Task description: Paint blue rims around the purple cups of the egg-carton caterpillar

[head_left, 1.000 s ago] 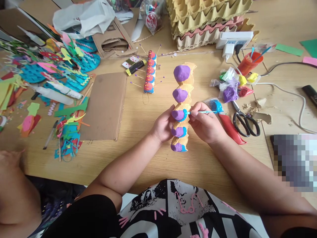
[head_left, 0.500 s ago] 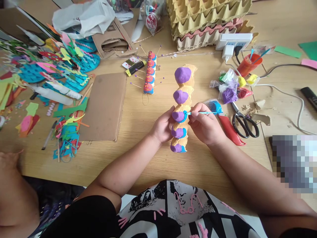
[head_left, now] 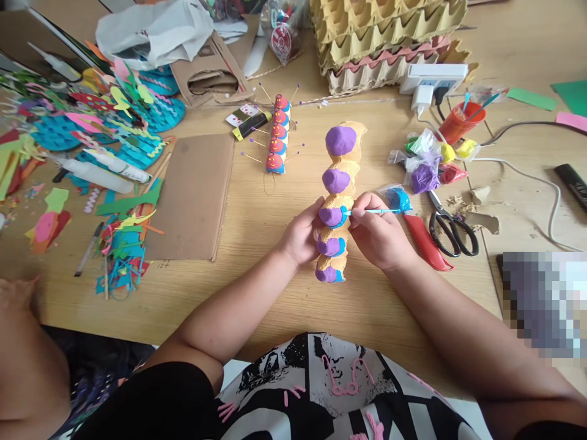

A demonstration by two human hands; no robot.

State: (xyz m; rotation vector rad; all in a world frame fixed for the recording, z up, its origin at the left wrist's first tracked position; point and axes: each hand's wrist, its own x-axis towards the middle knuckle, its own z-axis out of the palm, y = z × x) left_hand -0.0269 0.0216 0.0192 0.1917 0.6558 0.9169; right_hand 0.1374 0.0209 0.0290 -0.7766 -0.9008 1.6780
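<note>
An orange bumpy strip (head_left: 349, 168) with purple clay on its bumps stands lengthwise in front of me. Blue clay edges the lower three bumps. My left hand (head_left: 302, 235) grips the strip from its left side, fingers partly hidden behind it. A thin light-blue stick (head_left: 378, 211) is pinched in my right hand (head_left: 378, 232), its tip touching the blue clay (head_left: 343, 216) on the middle bump. Behind the right hand lies a bag of blue clay (head_left: 400, 199). Farther back sits a smaller red and blue caterpillar figure (head_left: 277, 137) with pins along its sides.
Scissors (head_left: 452, 229), a red comb-like piece (head_left: 424, 241) and bagged clay (head_left: 424, 177) lie right. Behind are an orange cup (head_left: 461, 122), a power strip (head_left: 433, 76) and egg trays (head_left: 389, 36). Cardboard (head_left: 195, 195) and paper scraps lie left; another person's arm (head_left: 27, 360) shows at lower left.
The upper end of the strip has shifted very slightly to the right. Both hands keep nearly the same places, and the stick's tip remains at the middle bump.
</note>
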